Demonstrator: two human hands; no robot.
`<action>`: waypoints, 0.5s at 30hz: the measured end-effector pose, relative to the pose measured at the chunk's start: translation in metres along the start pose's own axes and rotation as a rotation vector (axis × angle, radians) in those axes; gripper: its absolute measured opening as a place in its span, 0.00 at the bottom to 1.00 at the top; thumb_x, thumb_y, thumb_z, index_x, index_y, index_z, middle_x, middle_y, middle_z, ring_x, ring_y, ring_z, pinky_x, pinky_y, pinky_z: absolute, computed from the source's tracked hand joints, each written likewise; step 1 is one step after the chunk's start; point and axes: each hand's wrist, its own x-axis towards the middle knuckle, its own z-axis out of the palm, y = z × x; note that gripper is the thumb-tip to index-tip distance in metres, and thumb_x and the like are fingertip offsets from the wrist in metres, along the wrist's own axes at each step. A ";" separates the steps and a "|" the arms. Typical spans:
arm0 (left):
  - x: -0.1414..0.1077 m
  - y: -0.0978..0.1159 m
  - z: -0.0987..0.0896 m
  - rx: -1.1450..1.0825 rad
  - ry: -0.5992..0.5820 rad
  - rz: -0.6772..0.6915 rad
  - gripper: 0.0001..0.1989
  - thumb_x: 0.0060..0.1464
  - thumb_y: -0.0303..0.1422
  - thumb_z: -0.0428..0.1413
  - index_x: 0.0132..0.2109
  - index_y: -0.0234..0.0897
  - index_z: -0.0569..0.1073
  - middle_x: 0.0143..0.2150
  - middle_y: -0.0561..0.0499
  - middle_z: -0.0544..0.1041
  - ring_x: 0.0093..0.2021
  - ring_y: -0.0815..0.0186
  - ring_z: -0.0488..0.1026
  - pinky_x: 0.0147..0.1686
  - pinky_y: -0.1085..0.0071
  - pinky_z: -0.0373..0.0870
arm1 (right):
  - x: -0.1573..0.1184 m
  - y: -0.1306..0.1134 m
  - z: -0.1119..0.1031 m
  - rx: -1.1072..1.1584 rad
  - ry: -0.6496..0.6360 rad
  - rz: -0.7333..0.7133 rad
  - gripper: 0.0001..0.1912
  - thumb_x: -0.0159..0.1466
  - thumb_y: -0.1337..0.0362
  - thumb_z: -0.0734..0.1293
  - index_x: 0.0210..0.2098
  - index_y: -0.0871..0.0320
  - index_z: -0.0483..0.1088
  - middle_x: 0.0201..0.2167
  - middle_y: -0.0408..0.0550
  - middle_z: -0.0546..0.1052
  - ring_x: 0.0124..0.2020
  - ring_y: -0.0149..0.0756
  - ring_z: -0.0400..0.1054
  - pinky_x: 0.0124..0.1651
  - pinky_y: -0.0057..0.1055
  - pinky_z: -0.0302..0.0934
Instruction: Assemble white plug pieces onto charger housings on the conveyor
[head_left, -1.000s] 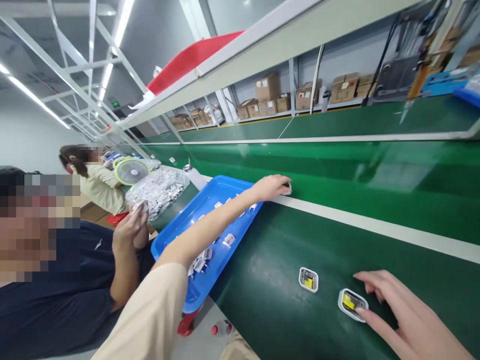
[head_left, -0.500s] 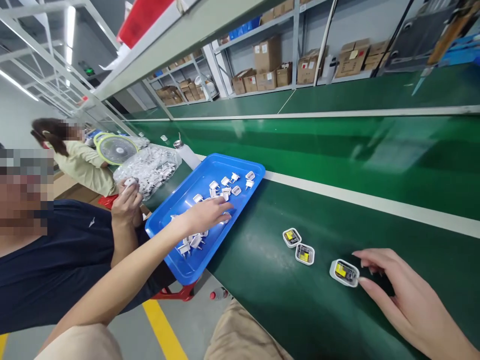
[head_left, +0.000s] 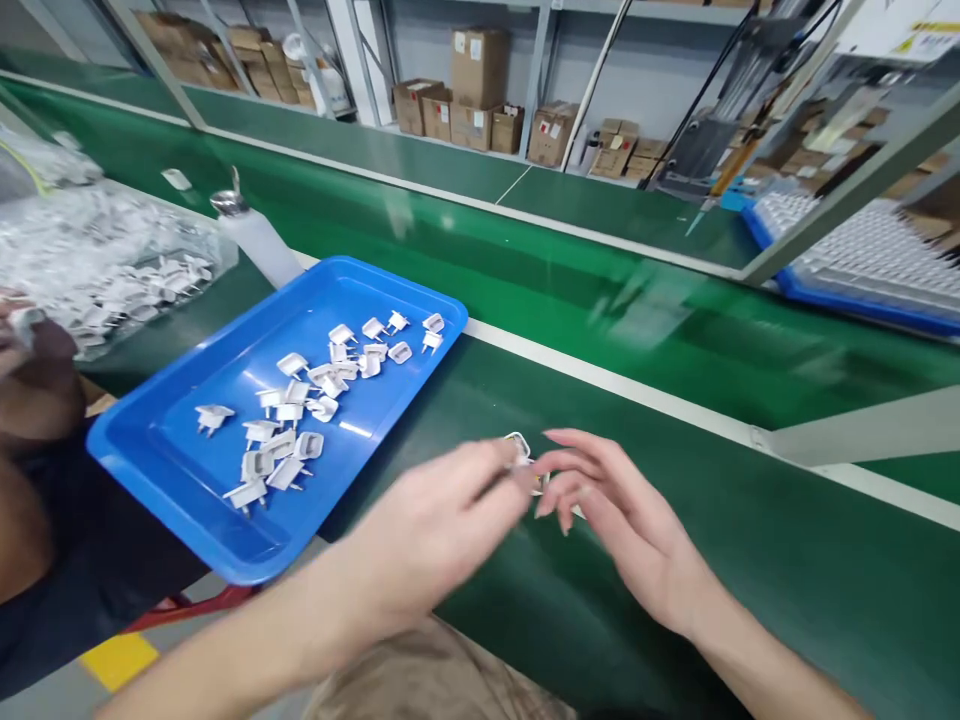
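Khaki cloth trousers (head_left: 435, 670) are seen nearest, creased, below the bench edge. Over the bench, the left hand (head_left: 442, 520) and right hand (head_left: 637, 530) are brought together, fingertips nearly meeting. Left: thumb and fingers drawn together at a small white-rimmed rounded piece (head_left: 517, 437); blurred, so whether it is pinched or only touched cannot be told. Right: fingers loosely curled, nothing seen held; thumb side partly hidden, so its grip cannot be told either. The piece sits between the hands, just beyond the fingertips; more white edges show there, mostly covered.

Step in hand, as judged: two-handed fingertip handling of small parts at the bench. Next move is judged to call for a light, precise pinch, with neighbouring parts left undisturbed.

The dark green bench top (head_left: 825, 580) is smooth, slightly shiny. To the left, a blue moulded plastic tray (head_left: 217, 350) with rounded corners is set; white hard-plastic plug shells (head_left: 308, 446), hollow, two-pinned, are scattered in it at mixed angles. Behind it, a translucent white bottle with metallic cap (head_left: 262, 245) is tilted in view. A crinkled clear plastic bag (head_left: 97, 250) is filled with similar parts. Farther off, a glossy green belt (head_left: 525, 290), then brown cardboard boxes (head_left: 480, 65) on shelving.
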 end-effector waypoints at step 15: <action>0.031 -0.093 0.036 0.377 -0.371 -0.030 0.14 0.62 0.35 0.61 0.54 0.42 0.71 0.52 0.51 0.77 0.52 0.61 0.73 0.54 0.61 0.69 | 0.027 0.021 -0.018 0.008 0.083 0.176 0.14 0.65 0.55 0.73 0.48 0.51 0.75 0.48 0.48 0.79 0.50 0.43 0.75 0.53 0.40 0.72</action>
